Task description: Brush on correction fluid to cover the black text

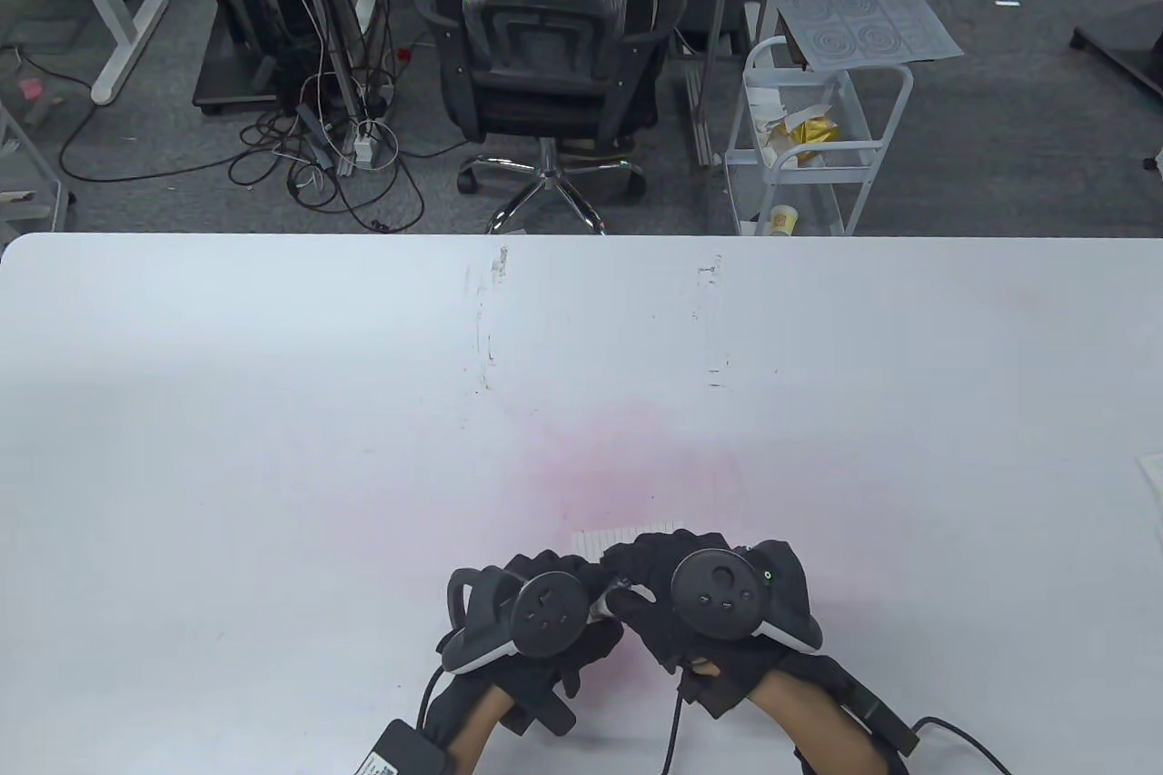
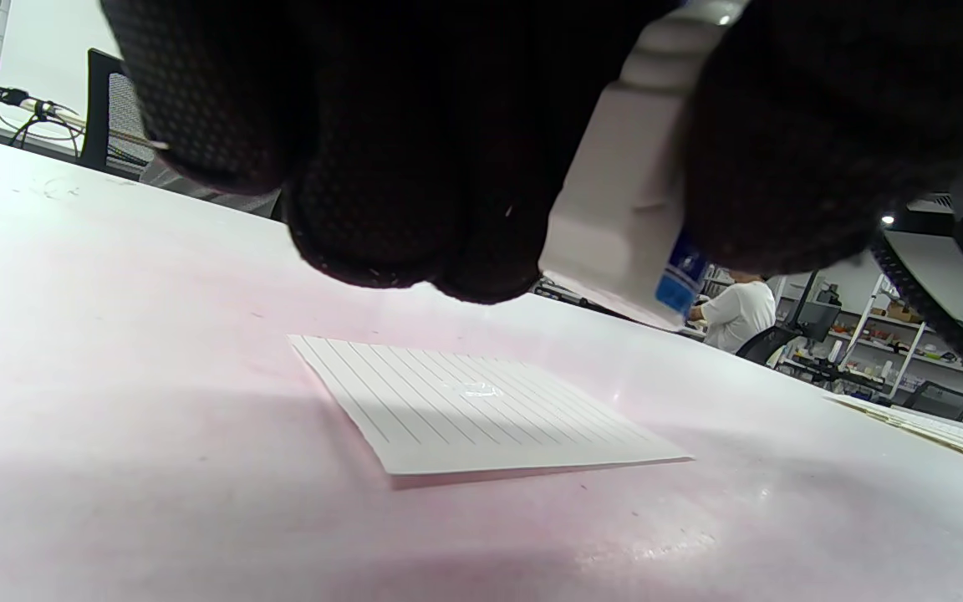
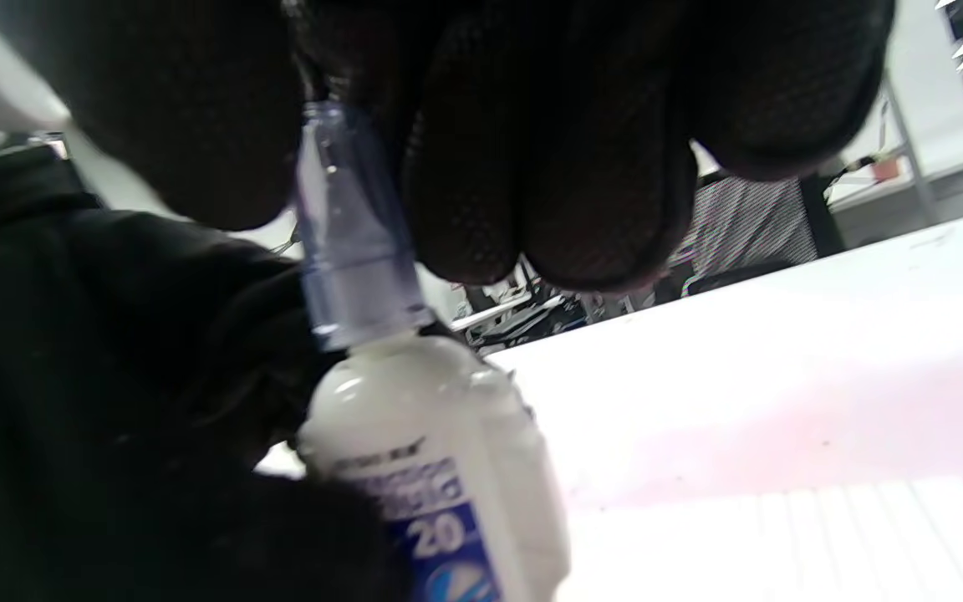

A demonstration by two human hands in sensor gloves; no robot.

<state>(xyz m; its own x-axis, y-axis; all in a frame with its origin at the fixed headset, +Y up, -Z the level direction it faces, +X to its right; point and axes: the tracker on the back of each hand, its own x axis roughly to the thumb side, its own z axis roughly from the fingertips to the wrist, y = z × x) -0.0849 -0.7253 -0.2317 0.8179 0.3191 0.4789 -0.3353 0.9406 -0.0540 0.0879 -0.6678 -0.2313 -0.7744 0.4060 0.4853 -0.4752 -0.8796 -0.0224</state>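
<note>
A small lined paper (image 1: 627,536) lies on the white table near the front edge; in the left wrist view the paper (image 2: 481,410) shows a wet white blot near its middle. My left hand (image 1: 545,620) holds a white correction fluid bottle (image 2: 624,209) with a blue label above the table. The bottle (image 3: 440,477) also shows in the right wrist view. My right hand (image 1: 690,602) pinches its clear bluish cap (image 3: 348,251), which sits on the bottle's neck. Both hands are together just in front of the paper.
The white table (image 1: 363,412) has a pink tinted patch around the paper and scuff marks farther back. A black office chair (image 1: 545,57) and a white cart (image 1: 809,139) stand beyond the far edge. Papers (image 2: 941,431) lie at the table's right side.
</note>
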